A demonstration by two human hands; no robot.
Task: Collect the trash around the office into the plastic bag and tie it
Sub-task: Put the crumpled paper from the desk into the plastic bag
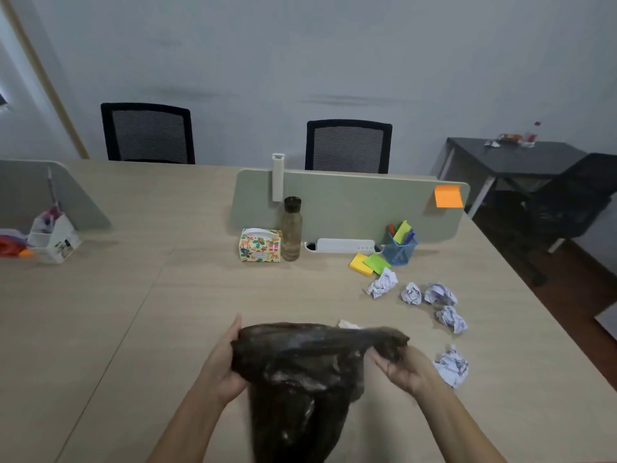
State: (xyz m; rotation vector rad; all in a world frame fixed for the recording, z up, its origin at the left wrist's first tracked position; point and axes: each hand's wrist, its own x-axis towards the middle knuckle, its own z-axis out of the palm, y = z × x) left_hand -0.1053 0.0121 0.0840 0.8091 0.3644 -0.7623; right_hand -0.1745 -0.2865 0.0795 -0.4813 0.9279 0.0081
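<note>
Plastic bag [300, 372] over wooden desk [167, 312] | crumpled papers [414, 293] right | grey wall [334, 45]

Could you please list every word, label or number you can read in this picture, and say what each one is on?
No text can be read here.
Tissue box: printed pictures, any words too blurred.
White organizer: a dark mark, too small to read.
Crumpled papers: dark marks, unreadable.
Orange note: no visible writing.
</note>
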